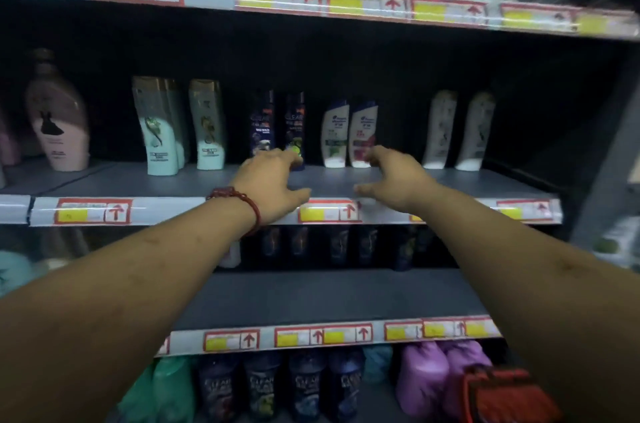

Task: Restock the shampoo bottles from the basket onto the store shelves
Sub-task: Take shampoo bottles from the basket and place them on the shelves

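Note:
Both my arms reach onto the middle shelf (194, 182). My left hand (272, 182), with a red bead bracelet on the wrist, has its fingers spread at the foot of two dark blue shampoo bottles (278, 121) and holds nothing. My right hand (393, 178) is open too, fingertips close to two white shampoo bottles (349, 133) with blue caps. Whether either hand touches a bottle I cannot tell. A corner of the red basket (502, 395) shows at the bottom right, its contents hidden.
On the same shelf stand a pink bottle (59, 118), pale green bottles (180, 126) and two white bottles (462, 132). Bare shelf floor lies in front of the rows. An upper shelf (311, 3) overhangs; lower shelves (311, 298) carry dark, teal and purple bottles.

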Action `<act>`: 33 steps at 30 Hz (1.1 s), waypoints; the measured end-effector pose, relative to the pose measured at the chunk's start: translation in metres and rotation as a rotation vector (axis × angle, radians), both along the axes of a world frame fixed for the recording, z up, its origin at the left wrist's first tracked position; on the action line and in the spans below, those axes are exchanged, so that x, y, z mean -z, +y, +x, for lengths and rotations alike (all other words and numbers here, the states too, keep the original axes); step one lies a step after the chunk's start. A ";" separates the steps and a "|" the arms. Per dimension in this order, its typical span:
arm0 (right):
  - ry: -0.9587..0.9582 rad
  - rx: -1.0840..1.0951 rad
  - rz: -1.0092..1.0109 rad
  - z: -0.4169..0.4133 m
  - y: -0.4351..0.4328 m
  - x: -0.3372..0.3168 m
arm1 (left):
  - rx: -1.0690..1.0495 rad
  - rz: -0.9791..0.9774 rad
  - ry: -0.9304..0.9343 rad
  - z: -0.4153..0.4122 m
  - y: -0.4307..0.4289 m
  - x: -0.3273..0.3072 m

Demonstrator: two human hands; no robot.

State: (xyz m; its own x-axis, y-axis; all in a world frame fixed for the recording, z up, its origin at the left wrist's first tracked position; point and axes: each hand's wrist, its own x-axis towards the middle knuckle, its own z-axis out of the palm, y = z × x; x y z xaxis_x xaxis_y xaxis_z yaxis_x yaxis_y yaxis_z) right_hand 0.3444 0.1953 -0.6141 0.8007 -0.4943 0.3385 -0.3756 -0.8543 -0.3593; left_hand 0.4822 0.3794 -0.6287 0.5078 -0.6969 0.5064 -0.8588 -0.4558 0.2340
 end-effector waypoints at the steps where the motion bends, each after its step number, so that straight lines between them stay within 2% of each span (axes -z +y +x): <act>1: 0.014 0.014 -0.029 -0.018 -0.002 0.000 | 0.032 0.037 -0.030 -0.017 -0.006 0.001; 8: 0.029 0.144 -0.090 -0.153 -0.031 0.030 | 0.277 0.170 -0.001 -0.134 -0.077 0.034; 14: 0.172 0.272 -0.037 -0.246 -0.079 0.087 | 0.442 0.330 -0.036 -0.209 -0.156 0.089; 25: 0.264 0.561 0.275 -0.396 -0.143 0.220 | 0.698 0.531 -0.008 -0.326 -0.259 0.226; 29: 0.303 0.659 0.370 -0.439 -0.151 0.265 | 0.748 0.582 0.050 -0.359 -0.278 0.270; 33: 0.261 0.756 0.430 -0.467 -0.160 0.305 | 0.764 0.623 0.068 -0.373 -0.300 0.305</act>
State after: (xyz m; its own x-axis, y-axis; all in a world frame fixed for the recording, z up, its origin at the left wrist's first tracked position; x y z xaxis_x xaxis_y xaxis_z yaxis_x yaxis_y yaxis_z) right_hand -0.1223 0.0353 -0.9186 0.2366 -0.9610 -0.1431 -0.8958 -0.1587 -0.4152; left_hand 0.1088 0.0799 -0.9338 -0.1756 -0.9815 -0.0759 -0.9669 0.1574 0.2006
